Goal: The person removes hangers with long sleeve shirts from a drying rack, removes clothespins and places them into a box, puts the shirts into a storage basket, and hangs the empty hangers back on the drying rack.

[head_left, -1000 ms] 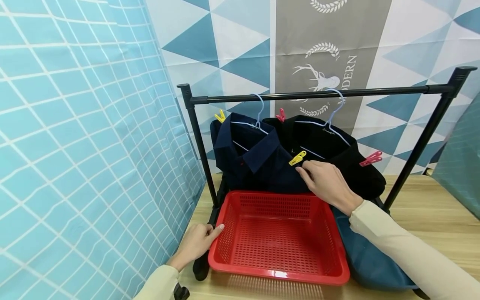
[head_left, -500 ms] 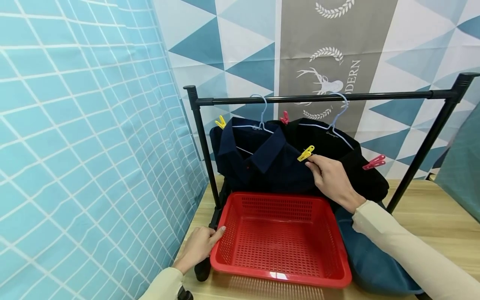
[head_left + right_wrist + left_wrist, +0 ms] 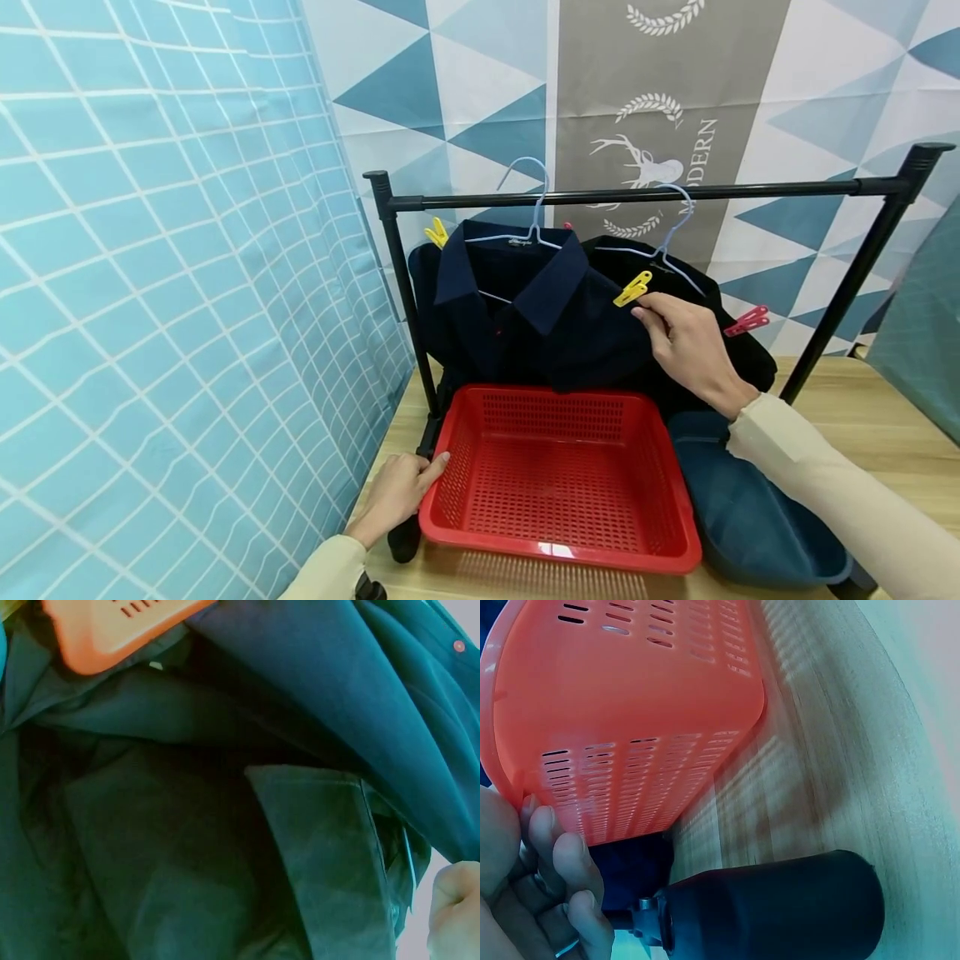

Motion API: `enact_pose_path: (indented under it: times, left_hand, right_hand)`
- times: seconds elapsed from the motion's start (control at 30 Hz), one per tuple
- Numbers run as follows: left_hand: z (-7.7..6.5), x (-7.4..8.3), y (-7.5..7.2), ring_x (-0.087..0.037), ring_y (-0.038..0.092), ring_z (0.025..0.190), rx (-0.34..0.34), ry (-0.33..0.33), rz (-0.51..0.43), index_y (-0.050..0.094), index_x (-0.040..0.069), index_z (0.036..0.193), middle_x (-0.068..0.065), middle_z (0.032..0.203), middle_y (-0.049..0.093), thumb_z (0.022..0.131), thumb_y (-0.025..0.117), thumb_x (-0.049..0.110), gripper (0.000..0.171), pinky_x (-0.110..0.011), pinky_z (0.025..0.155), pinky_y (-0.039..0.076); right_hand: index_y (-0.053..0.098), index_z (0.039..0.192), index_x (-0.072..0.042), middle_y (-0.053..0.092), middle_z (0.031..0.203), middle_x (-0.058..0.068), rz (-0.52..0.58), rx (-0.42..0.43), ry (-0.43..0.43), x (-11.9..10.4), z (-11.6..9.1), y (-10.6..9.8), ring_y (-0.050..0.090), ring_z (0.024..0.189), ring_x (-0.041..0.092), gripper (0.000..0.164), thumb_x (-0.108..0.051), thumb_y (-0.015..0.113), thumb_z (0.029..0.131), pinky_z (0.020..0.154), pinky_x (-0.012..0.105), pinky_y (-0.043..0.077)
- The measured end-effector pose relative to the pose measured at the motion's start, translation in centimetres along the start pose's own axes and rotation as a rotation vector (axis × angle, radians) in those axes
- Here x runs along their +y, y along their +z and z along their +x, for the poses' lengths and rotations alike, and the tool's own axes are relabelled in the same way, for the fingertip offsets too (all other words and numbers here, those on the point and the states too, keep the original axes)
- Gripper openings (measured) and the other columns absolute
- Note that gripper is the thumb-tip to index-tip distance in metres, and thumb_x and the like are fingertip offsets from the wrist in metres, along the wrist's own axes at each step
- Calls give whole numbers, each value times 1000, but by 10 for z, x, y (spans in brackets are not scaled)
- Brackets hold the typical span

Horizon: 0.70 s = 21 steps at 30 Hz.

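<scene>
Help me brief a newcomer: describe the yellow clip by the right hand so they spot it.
Start at the black rack, then the navy shirt behind the red basket. The yellow clip sits on that shirt's shoulder beside the right hand; the other yellow clip is at the opposite shoulder.

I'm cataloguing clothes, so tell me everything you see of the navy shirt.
The navy shirt looks like soft fabric: open collar with light lettering inside, small red mark in front. It sits on a pale blue hanger behind the red basket, yellow clips at both shoulders. The right hand pinches one shoulder.
</scene>
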<state>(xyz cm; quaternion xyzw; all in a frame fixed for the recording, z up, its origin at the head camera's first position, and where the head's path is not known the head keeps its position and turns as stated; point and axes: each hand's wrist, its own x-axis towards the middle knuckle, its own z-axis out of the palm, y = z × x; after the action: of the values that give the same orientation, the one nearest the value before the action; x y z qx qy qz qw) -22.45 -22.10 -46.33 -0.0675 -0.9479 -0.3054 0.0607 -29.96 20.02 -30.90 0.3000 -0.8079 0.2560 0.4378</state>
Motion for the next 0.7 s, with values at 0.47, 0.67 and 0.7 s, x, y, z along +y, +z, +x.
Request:
enact_pose_path:
  times: [0.47, 0.67, 0.7]
  left_hand:
    - [-3, 0, 3, -6, 42, 35, -3, -17, -44, 48, 19, 51, 11, 41, 42, 106, 56, 43, 61, -24, 38, 27]
    - [-2, 0, 1, -6, 43, 35, 10, -2, -32, 51, 18, 51, 11, 42, 43, 106, 56, 45, 61, -24, 38, 26]
    - [-1, 0, 1, -6, 42, 35, 11, -2, -28, 51, 19, 51, 11, 41, 43, 106, 56, 45, 61, -24, 39, 26]
  right_hand:
    - [72, 103, 2, 72, 94, 13, -38, 42, -22, 4, -9, -38, 54, 71, 17, 12, 6, 71, 92, 69, 25, 40]
    - [73, 103, 1, 71, 91, 11, -60, 57, -40, 6, -13, -57, 46, 67, 11, 10, 4, 71, 93, 65, 19, 36]
    - [74, 102, 1, 71, 91, 11, -63, 60, -43, 7, -14, -60, 45, 67, 10, 9, 3, 71, 94, 65, 20, 35]
